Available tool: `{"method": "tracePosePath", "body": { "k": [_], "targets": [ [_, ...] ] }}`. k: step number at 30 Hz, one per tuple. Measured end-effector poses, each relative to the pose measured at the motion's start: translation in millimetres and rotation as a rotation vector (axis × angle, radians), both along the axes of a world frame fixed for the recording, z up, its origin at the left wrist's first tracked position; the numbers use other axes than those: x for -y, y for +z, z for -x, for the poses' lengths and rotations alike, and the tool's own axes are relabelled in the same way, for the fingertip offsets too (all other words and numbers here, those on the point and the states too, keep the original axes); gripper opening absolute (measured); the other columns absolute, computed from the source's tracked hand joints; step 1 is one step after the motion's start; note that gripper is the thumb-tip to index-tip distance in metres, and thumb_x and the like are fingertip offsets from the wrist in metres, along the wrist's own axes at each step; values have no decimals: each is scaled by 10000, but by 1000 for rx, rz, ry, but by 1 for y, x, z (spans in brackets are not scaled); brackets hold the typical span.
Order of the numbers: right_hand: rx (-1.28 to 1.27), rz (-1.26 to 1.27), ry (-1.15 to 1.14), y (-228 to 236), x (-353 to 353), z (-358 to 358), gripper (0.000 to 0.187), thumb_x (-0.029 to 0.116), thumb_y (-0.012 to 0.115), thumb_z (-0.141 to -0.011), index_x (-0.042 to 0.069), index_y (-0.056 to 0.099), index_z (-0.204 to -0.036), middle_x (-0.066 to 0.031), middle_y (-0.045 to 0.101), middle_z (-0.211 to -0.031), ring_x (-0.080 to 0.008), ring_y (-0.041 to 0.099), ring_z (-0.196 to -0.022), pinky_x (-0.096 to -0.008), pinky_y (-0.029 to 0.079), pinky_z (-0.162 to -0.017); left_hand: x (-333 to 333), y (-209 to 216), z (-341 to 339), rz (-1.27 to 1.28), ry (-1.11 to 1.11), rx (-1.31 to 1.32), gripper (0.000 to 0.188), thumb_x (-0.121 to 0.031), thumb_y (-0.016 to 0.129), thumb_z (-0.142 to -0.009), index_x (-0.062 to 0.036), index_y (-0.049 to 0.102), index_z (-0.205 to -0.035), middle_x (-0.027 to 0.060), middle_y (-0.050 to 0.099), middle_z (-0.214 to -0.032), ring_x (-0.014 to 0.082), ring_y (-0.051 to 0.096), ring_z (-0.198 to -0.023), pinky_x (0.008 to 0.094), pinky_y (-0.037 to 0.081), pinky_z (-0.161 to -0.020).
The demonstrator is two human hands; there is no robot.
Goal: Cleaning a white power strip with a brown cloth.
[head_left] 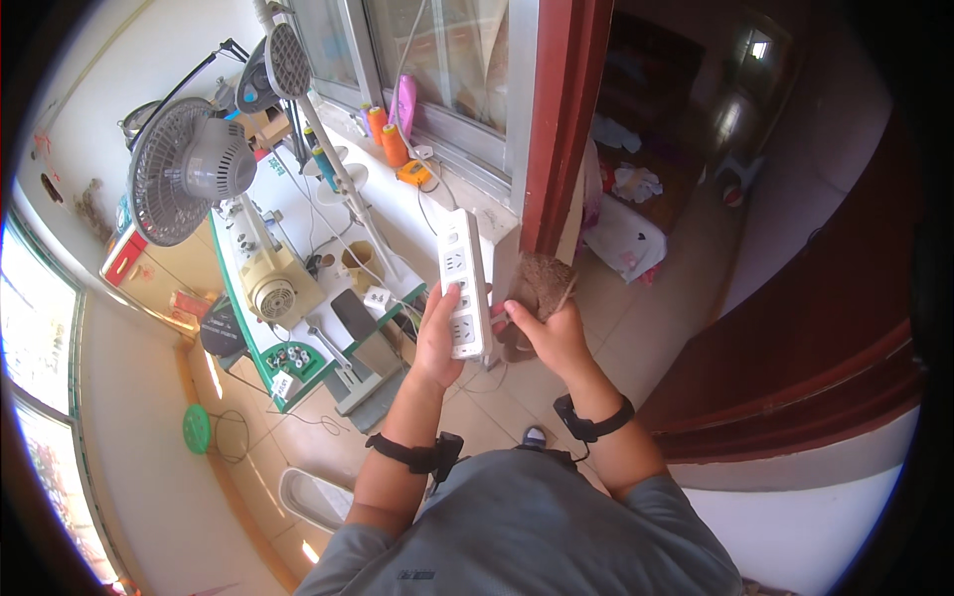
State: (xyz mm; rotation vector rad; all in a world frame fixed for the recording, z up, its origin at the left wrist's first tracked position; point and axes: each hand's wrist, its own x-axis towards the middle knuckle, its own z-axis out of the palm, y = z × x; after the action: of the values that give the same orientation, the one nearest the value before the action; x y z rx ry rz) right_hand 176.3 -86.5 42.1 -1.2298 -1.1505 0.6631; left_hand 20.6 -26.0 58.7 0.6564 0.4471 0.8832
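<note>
A white power strip [459, 260] with several sockets stands lengthwise in front of me, its cord running from the far end up toward the windowsill. My left hand [439, 333] is closed around its near end, thumb lying on the socket face. To the right of the strip, my right hand [553, 333] grips a brown, rough-textured cloth [543, 283], thumb on top of it. The cloth hangs beside the strip's near end; whether it touches the strip I cannot tell.
At the left, a green-edged table [273, 194] carries a sewing machine [268, 268]. A grey fan [189, 169] rises over it. Thread cones [393, 144] line the windowsill. A red door frame [564, 119] stands ahead to the right. A green stool [197, 429] is at the lower left.
</note>
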Motion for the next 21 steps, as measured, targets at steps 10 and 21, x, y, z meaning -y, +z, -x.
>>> {"method": "tracePosePath", "body": {
  "k": [10,21],
  "targets": [
    [585,-14,-160,-9,11,32,362,143,608,-851,7,577,-1185,-252,515,-1236,-458,430,-1179,-528,309,-1020,-26,-27,-35,95,220,31,312,-222,533,-955,-8,509,-1180,96,616,-1006,205,630,-852,348,531,-743],
    [703,184,-158,5,0,14,514,108,613,-763,10,516,-1258,-236,526,-1220,-419,476,-1154,-500,372,-986,-42,-43,-47,169,227,18,317,-250,514,-964,0,514,-1158,101,615,-994,224,632,-893,353,537,-787]
  ]
}}
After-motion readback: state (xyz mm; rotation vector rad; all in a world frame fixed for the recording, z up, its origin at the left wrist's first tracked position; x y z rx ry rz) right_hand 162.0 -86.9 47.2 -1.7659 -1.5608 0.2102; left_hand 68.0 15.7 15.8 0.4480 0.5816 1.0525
